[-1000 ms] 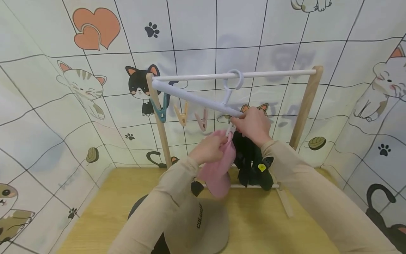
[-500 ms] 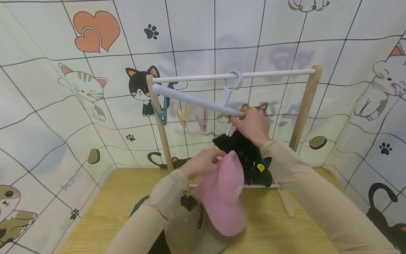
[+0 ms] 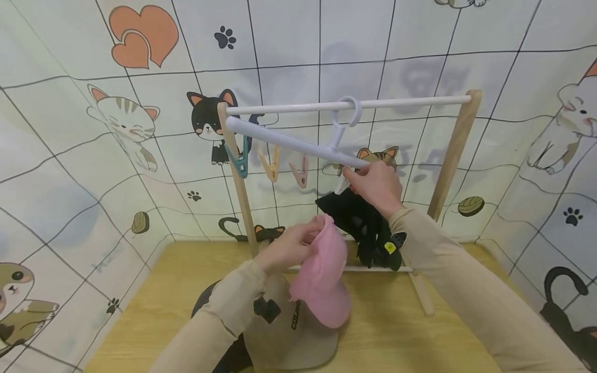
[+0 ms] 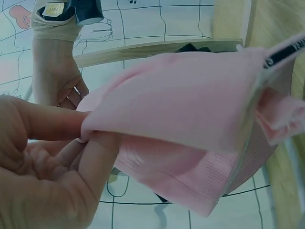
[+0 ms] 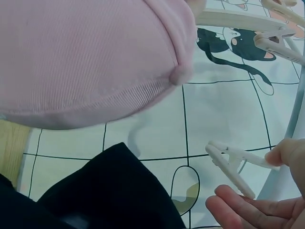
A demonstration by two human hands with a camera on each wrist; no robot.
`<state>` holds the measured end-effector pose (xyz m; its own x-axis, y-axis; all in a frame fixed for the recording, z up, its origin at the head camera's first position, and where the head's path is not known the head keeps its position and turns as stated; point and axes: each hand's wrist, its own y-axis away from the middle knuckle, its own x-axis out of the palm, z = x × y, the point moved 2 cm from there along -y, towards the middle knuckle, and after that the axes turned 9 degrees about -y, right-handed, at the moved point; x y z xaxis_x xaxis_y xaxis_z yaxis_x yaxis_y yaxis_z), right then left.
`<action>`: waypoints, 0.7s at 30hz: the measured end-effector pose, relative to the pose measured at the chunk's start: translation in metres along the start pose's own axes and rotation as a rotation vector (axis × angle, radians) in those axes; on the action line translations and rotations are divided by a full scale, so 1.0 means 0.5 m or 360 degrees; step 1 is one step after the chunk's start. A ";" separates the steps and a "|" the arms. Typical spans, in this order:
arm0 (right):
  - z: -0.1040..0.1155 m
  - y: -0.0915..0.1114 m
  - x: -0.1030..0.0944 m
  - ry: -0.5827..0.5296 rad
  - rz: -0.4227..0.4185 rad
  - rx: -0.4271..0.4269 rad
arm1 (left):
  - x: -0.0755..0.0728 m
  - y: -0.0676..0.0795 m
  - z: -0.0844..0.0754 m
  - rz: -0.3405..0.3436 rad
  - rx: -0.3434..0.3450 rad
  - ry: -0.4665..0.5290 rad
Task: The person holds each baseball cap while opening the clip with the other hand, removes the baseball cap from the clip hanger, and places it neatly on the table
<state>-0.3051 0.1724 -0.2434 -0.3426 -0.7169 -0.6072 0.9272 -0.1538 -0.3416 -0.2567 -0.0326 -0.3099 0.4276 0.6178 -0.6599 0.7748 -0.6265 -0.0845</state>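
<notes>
My left hand (image 3: 289, 248) pinches the edge of a pink baseball cap (image 3: 324, 269) between thumb and fingers. The cap hangs brim down over the table, below the hanger. In the left wrist view the pink cap (image 4: 171, 100) shows its fabric and a dark lettered strap. My right hand (image 3: 378, 186) is at the lower right end of a lilac hanger (image 3: 289, 141), holding a white clothespin (image 3: 342, 184). In the right wrist view the thumb lies on one leg of the white clothespin (image 5: 231, 164), fingers at the other; nothing is between its tips.
The hanger tilts down right on a rack's white rod (image 3: 410, 103). Teal (image 3: 240, 158), yellow (image 3: 270, 165) and pink (image 3: 300, 171) clothespins hang along it. A black cloth item (image 3: 359, 223) hangs behind the right hand. A beige cap (image 3: 291, 336) lies on the wooden table (image 3: 387, 331).
My left hand has pulled the pink cap down and away from the white clothespin, then shifted it slightly left. My right hand has stayed at the hanger's end.
</notes>
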 end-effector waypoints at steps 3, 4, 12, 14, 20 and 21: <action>-0.004 0.000 0.000 -0.0027 0.0010 0.0003 | 0.004 0.008 0.010 -0.0019 0.0023 0.0007; -0.005 0.000 0.000 -0.0038 0.0012 -0.0003 | 0.006 0.011 0.014 -0.0027 0.0029 0.0028; -0.022 0.008 0.001 -0.0126 0.0055 -0.0056 | 0.029 0.056 0.038 -0.0080 0.0040 0.0172; -0.026 0.009 -0.002 -0.0129 0.0076 -0.0067 | 0.033 0.068 0.043 -0.0092 0.0037 0.0172; -0.044 0.011 -0.026 -0.0074 0.0094 -0.0123 | 0.041 0.103 0.063 -0.0136 0.0010 0.0175; -0.048 0.012 -0.031 -0.0070 0.0088 -0.0130 | 0.043 0.107 0.067 -0.0151 -0.0004 0.0172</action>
<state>-0.2979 0.1989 -0.2530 -0.2826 -0.7520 -0.5955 0.9284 -0.0584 -0.3669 -0.2216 -0.0688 -0.3535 0.3997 0.7220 -0.5648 0.8152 -0.5617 -0.1411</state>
